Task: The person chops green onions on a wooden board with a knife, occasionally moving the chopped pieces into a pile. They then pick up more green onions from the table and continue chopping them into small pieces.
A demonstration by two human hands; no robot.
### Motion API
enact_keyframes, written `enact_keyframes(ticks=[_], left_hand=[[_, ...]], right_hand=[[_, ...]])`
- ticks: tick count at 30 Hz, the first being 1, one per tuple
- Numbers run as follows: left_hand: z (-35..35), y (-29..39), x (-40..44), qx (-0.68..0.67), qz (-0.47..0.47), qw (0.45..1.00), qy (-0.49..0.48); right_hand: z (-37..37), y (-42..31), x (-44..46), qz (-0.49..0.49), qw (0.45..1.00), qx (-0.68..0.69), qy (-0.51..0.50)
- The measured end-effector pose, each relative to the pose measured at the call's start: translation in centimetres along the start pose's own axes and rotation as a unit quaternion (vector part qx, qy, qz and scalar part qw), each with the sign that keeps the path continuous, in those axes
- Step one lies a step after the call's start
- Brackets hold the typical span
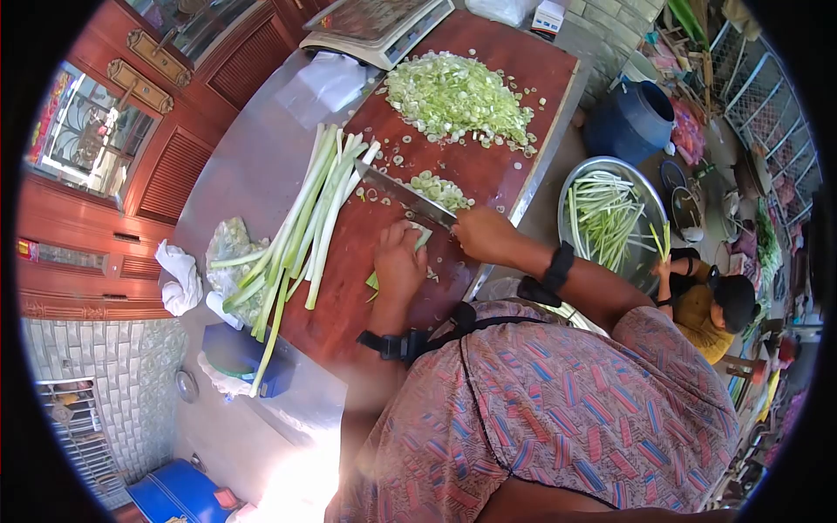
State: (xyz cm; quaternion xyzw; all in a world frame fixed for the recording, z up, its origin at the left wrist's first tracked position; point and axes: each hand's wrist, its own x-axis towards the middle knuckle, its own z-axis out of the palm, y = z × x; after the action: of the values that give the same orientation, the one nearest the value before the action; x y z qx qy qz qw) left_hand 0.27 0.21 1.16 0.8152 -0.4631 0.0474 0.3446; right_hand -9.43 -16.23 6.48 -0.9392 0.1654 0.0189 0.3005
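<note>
My right hand (484, 235) grips a cleaver (405, 196), its broad blade pointing to the upper left over the red cutting board (336, 301). My left hand (401, 264) is closed, fingers curled over a short bunch of green onions (421, 235) and pressing it to the board; most of that bunch is hidden beneath the palm. Just beyond the blade lies a small heap of sliced green onion (440, 189). A larger chopped pile (458, 98) covers the far end of the board. Whole green onion stalks (305, 218) lie across the board's left side.
A scale (375, 30) stands at the back beside plastic bags (324, 87). On the left are a bag of scraps (231, 248) and a blue box (244, 357). To the right, a metal basin (571, 174) holds green onions; a co-worker (697, 318) in a cap sits beside it.
</note>
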Motion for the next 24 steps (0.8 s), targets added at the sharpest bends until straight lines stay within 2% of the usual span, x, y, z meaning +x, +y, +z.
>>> enact_keyframes(ticks=[10,20,24], left_hand=[[0.5,-0.1,-0.1,-0.013,-0.009,1.0,0.012],[0.6,-0.2,0.0,-0.007,-0.005,1.0,0.017],[0.7,-0.1,0.0,-0.004,0.004,1.0,0.022]], right_hand=[[-3.3,-1.1,-4.0,-0.014,0.995,-0.074,-0.07],[-0.8,-1.0,0.1,-0.039,0.983,-0.119,-0.135],[0.3,-1.0,1.4,-0.038,0.99,-0.072,-0.111]])
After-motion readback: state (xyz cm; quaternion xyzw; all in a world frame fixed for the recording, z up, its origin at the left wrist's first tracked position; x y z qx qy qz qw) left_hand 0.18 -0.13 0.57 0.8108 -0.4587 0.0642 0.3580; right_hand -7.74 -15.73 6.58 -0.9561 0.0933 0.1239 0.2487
